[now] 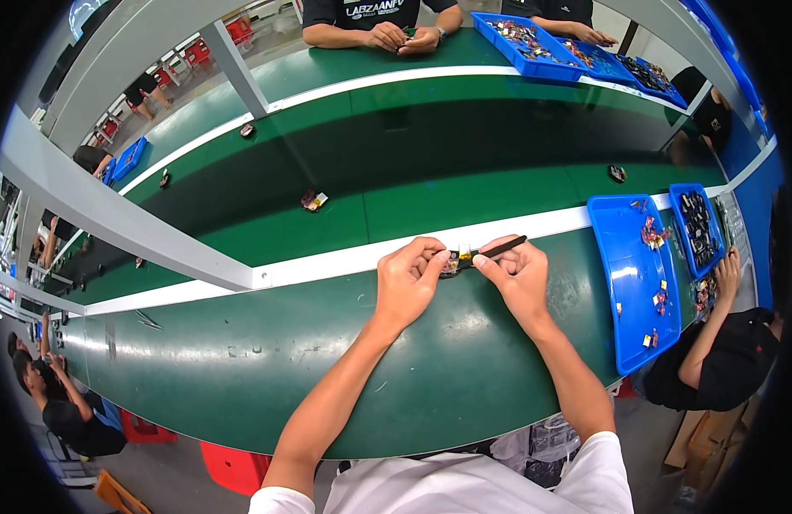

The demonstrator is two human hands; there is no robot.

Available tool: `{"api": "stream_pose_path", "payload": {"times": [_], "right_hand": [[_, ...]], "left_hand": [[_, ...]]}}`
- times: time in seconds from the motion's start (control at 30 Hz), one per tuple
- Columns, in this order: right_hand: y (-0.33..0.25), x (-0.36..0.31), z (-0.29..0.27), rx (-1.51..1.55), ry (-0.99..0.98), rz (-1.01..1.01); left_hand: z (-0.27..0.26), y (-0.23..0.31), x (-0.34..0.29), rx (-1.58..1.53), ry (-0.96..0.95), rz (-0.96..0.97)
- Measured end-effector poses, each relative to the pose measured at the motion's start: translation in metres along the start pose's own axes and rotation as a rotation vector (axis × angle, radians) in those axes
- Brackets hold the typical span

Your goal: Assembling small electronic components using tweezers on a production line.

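Observation:
Above the green worktop (345, 343), close to its white far edge, my left hand (406, 283) is closed on a small electronic part (452, 265) with a dark casing and yellow and pinkish bits. My right hand (520, 278) pinches a slim black tool (504, 247), possibly tweezers, slanting up to the right. Its lower end and my right fingertips come up against the part's right side. Fingers hide much of the part and the tool's tip.
At right stand a blue tray (623, 291) of small wired parts and a smaller blue tray (696, 227) of black pieces, with a co-worker's hand (728, 276) beside them. Past the white rail, a green conveyor (464, 184) carries loose parts (313, 200). A grey post (139, 214) rises at left.

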State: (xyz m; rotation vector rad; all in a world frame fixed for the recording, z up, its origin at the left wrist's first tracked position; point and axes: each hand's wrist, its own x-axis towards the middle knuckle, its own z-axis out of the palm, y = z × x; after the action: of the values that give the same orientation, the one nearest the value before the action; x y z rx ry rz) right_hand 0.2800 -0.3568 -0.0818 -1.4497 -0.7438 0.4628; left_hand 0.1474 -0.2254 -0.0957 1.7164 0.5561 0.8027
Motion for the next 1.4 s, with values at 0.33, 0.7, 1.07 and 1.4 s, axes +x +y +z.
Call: {"api": "stream_pose_path", "payload": {"times": [0.33, 0.7, 1.07, 1.4], "right_hand": [[-0.006, 0.003, -0.002, 0.100, -0.041, 0.115], [-0.002, -0.004, 0.000, 0.256, -0.026, 0.068], [-0.004, -0.013, 0.009, 0.012, 0.019, -0.164], [-0.005, -0.014, 0.010, -0.040, 0.047, -0.157]], "left_hand": [[-0.003, 0.000, 0.001, -0.050, -0.044, -0.012], [-0.013, -0.002, 0.005, -0.383, -0.156, -0.192], [-0.015, -0.004, 0.006, -0.429, -0.181, -0.223], [-0.012, -0.005, 0.004, -0.431, -0.125, -0.204]]}}
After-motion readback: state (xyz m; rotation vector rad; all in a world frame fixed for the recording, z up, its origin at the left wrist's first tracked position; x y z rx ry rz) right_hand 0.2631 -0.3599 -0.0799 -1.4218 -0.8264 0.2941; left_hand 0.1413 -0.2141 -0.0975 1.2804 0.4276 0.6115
